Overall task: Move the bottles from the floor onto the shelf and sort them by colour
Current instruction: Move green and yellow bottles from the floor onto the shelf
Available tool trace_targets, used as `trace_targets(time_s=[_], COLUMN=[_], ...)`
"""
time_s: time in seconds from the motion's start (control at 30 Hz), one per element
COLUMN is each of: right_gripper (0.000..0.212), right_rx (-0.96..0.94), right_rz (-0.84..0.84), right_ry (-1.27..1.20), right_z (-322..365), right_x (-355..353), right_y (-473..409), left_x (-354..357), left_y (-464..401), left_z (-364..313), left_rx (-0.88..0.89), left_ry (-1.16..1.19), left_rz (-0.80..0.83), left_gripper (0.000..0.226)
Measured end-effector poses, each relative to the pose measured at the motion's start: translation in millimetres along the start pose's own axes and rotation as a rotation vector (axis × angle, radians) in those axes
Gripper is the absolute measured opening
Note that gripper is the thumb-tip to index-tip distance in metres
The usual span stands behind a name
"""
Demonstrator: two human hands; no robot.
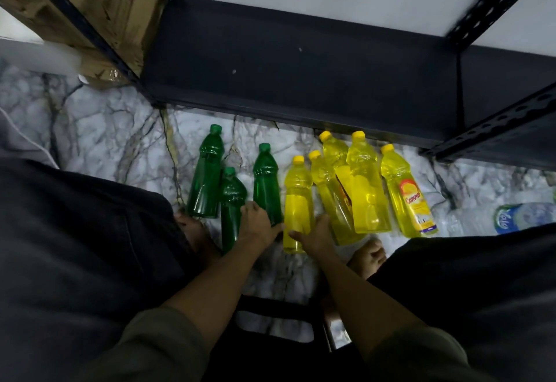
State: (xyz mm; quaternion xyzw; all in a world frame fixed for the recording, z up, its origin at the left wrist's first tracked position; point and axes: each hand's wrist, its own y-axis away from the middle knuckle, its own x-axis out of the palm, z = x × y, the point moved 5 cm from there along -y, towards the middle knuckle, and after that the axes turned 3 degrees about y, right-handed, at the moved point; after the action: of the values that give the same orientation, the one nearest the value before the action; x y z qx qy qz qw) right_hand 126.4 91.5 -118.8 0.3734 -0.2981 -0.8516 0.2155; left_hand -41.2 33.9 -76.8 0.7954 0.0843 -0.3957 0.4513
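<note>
Three green bottles stand on the marble floor: a left one (206, 177), a middle one (231, 201) and a right one (266, 180). Several yellow bottles stand to their right, the nearest (298, 198) beside the green group and a labelled one (406, 195) at the far right. My left hand (258, 225) wraps the base of the right green bottle. My right hand (316, 235) grips the base of the nearest yellow bottle. The dark bottom shelf (301, 60) lies just beyond the bottles and holds nothing.
A cardboard box (99, 11) sits behind the shelf's left post. A clear water bottle (511, 216) lies on the floor at right. Slotted metal posts (493, 138) frame the shelf. My knees and bare feet (367, 257) flank the bottles.
</note>
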Motion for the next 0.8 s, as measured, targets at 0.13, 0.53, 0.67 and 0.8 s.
trace_targets(time_s=[0.13,0.53,0.67,0.8], right_gripper=[0.081,0.082,0.080,0.080], right_rx=[0.048,0.020,0.058,-0.001], right_rz=[0.155,0.197,0.288,0.221], right_ry=[-0.075,0.008,-0.113,-0.228], right_z=[-8,-1,8,26], right_x=[-6,11,-4,1], right_y=[-10,-13,-13,-10], left_x=[-7,-2,0,10], left_y=[-19,-41,-52,-53], left_z=[10,14,19,16], left_rx=[-0.083,-0.002,-0.087,-0.150], left_ry=[0.194,0.403,0.482,0.628], left_rz=[0.054,0.181,0.222,0.309], left_gripper=[0.089,0.077,0.058,0.093])
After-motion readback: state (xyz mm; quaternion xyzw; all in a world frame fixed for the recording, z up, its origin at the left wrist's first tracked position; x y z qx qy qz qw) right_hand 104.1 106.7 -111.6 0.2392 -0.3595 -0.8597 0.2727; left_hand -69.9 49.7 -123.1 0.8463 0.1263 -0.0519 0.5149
